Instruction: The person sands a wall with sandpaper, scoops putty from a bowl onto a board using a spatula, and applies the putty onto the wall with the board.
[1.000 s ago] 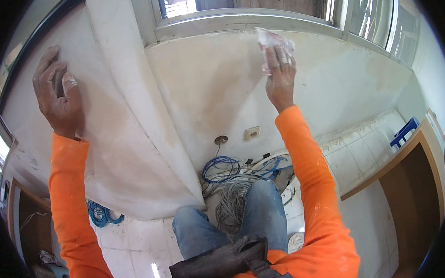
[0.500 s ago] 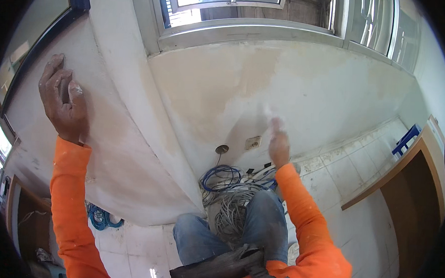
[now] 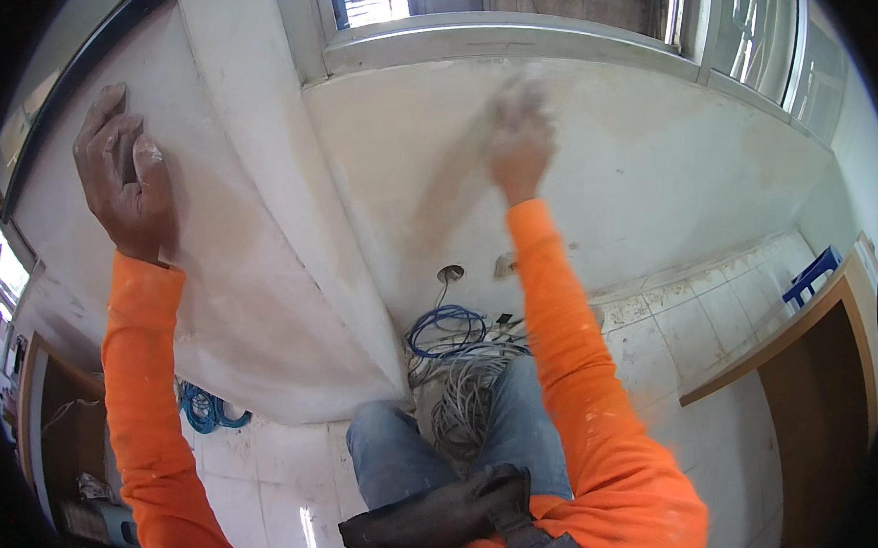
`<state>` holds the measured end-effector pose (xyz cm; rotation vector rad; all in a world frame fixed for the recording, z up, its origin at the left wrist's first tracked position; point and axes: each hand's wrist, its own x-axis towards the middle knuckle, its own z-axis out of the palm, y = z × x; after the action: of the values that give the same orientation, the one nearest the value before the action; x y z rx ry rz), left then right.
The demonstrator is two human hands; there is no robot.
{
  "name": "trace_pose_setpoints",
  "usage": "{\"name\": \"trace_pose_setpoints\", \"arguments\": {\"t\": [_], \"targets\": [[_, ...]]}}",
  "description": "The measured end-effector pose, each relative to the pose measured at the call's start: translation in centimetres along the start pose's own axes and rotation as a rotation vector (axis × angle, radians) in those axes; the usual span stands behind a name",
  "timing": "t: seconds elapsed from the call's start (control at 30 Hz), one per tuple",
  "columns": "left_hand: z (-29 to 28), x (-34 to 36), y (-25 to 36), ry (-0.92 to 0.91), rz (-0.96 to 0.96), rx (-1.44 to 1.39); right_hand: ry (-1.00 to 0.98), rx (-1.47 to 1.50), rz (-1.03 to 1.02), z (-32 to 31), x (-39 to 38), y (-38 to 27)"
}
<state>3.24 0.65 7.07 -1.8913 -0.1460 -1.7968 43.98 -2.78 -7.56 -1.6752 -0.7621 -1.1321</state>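
Note:
My left hand (image 3: pixel 125 177) rests against the white plastered wall (image 3: pixel 226 226) at the left, fingers loosely bent and apart, nothing visible in them. My right hand (image 3: pixel 518 135) is high on the patchy wall panel (image 3: pixel 660 156) below the aluminium window frame (image 3: pixel 508 44); motion blurs its fingers, so what they hold cannot be made out. A dusty socket (image 3: pixel 506 265) is partly behind my right sleeve, beside a round hole (image 3: pixel 450 273) with a cable coming out.
Blue cable loops (image 3: pixel 441 331) and tangled grey cables (image 3: pixel 457 412) lie at the wall's foot by my knees. A teal coil (image 3: pixel 208 409) lies left on the tiles. Wooden units (image 3: pixel 827 369) stand at both sides; a blue plastic stool (image 3: pixel 809 275) is at right.
My right hand went from high on the panel with a white pad down toward the socket, then back up and slightly left, now blurred. My left hand stays on the left wall.

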Motion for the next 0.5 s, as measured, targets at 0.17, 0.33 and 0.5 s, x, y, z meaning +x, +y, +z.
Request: {"name": "trace_pose_setpoints", "arguments": {"t": [0.17,0.33,0.5], "targets": [[-0.4,-0.5,-0.7,-0.050,0.064,0.073,-0.251,0.389,-0.230,-5.0,-8.7,-5.6],[-1.1,0.5,-0.1,-0.060,0.043,0.119,-0.152,0.546,0.217,-5.4,-4.0,4.2],[0.9,-0.1,0.0,-0.003,0.030,0.023,-0.228,0.444,-0.030,-2.1,-7.3,3.1]]}}
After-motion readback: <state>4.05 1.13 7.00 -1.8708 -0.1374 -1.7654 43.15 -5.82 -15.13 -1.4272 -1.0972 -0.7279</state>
